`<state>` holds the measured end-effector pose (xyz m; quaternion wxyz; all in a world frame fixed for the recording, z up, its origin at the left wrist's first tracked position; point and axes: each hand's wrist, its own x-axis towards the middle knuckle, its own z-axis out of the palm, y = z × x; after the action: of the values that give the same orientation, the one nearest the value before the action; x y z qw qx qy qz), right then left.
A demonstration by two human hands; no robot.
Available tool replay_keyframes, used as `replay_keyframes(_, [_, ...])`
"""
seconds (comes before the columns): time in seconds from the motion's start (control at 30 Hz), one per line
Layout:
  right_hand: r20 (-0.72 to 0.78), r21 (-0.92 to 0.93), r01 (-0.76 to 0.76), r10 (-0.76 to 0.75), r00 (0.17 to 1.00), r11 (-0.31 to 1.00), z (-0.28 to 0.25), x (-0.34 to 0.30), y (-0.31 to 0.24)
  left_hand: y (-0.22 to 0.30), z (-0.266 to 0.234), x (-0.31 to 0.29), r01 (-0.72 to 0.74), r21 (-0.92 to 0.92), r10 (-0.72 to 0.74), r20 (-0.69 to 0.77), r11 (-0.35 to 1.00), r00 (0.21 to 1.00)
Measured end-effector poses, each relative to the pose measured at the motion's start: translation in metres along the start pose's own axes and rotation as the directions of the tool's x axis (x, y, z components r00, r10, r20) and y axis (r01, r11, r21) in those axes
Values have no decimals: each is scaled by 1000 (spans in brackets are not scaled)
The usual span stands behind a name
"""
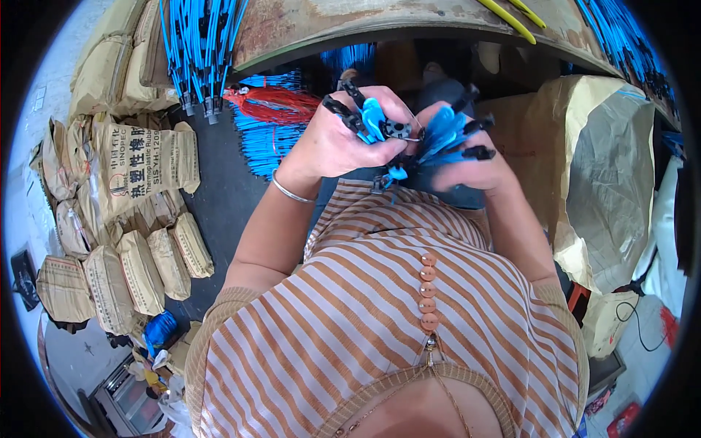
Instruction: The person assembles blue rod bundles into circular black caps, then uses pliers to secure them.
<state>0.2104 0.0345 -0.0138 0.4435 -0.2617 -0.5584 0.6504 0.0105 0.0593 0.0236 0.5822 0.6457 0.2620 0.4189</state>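
My left hand [350,142], with a silver bangle at the wrist, is closed around blue pieces [372,117] with black ends. A small round black part [398,130] with holes shows by its thumb and fingertips. Close beside it my right hand [475,171] is blurred by motion, its fingers around a fan of blue strips [445,131] with black tips. The two hands nearly meet above my lap. A thin, shiny, wire-like line shows between them. Below the hands hangs another small blue and black piece [394,175]. How the parts join is hidden by the fingers.
A worn wooden table [292,29] curves across the far side, with yellow strips [511,18] on it. Blue bundles [201,51] hang at its left. A red bundle [274,104] lies over blue strips. Brown paper sacks [139,270] stand left; a large open paper bag [610,182] stands right.
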Motion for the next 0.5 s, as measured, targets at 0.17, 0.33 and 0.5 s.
replay_keyframes(0.17, [334, 3, -4, 3, 943, 1000, -39, 7, -6, -2, 4, 3, -19, 144, -8, 184, 989, 983])
replay_keyframes(0.33, [333, -139, -464, 483, 810, 875, -38, 23, -38, 0, 11, 7, 50, 176, -79, 161, 983, 984])
replay_keyframes(0.5, [332, -178, -408, 445, 832, 895, -31, 14, -41, -2, 13, 6, -26, 217, -15, 186, 976, 982])
